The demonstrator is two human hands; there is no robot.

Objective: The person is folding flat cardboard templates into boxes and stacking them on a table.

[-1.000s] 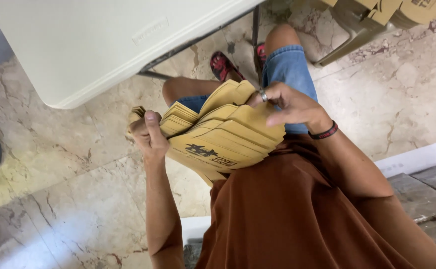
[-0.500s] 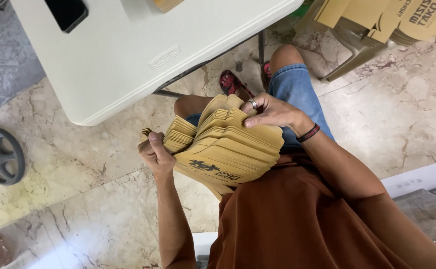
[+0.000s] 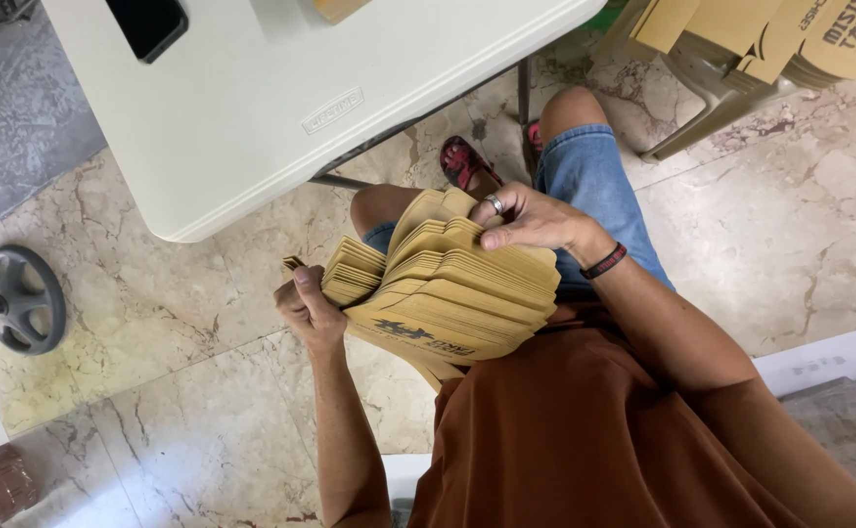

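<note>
**A fanned stack of flat kraft cartons, held over your lap**

You sit at the corner of the white folding table [image 3: 281, 147] with a thick stack of flat brown cartons [image 3: 448, 293] held over your knees, just off the table's edge and above the marble floor [image 3: 154, 411]. Your left hand [image 3: 309, 311] clamps the stack's near end, thumb pressed up along the side and the fingers curled underneath, so the bundle has a fixed spine. Your right hand [image 3: 531, 223] lies on top at the far end, fingers bent over the upper edges and pinching a few sheets apart (a ring shows on one finger, a dark band on the wrist). That split grip reads as the reason the stack fans open: one end is pinned, the other is free to be leafed.

A dark phone [image 3: 149, 24] lies on the table, well away from your hands. More of the same brown cartons [image 3: 790, 39] are piled on a plastic chair [image 3: 712, 108] to your right.

How many sheets the right fingertips separate is hard to tell, since the edges blur together. The left fingers under the stack are hidden, your rust-coloured shirt [image 3: 594, 430] covers the bundle's near corner, and the chair pile and a grey wheel [image 3: 17, 298] at the left are cut off or partial.
</note>
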